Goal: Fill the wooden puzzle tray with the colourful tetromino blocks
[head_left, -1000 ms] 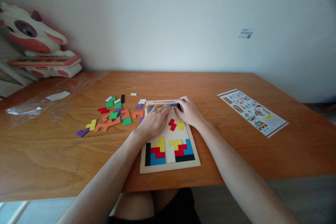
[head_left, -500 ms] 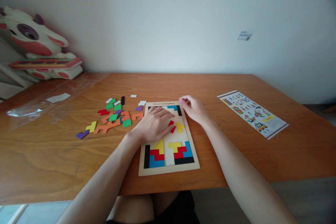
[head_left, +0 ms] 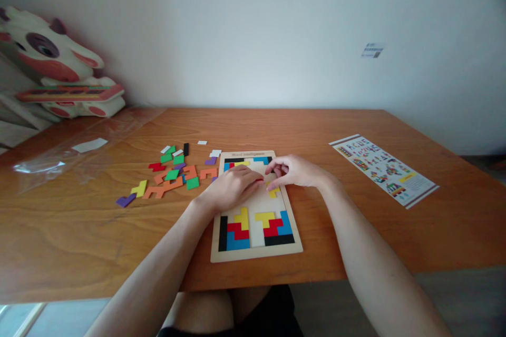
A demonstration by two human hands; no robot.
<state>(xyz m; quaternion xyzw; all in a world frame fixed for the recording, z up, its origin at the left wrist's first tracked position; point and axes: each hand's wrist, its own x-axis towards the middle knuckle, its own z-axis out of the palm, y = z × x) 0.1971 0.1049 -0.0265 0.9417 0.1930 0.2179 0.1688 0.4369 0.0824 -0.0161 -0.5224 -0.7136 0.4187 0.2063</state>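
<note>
A wooden puzzle board (head_left: 216,245) with a pale frame lies in front of me. Blue, red, yellow and black pieces fill its two near corners, and more sit along its far edge. Over the middle of the board, my left hand (head_left: 237,187) is closed on a red puzzle piece (head_left: 260,181), mostly hidden by the fingers. Facing it from the right, my right hand (head_left: 296,171) has thumb and fingers apart, with nothing seen between them. Below its thumb lies a loose yellow puzzle piece (head_left: 273,193), partly covered.
Several loose coloured pieces (head_left: 174,183) are scattered left of the board. A clear plastic bag (head_left: 47,168) lies farther left, near a cow-shaped toy keyboard (head_left: 71,93). A printed pattern sheet (head_left: 385,171) rests on the right of the wooden table (head_left: 336,253).
My right hand has moved from the board's far right corner inward and nearer, towards the left fingertips. The red piece now shows only as a sliver at my left fingers.
</note>
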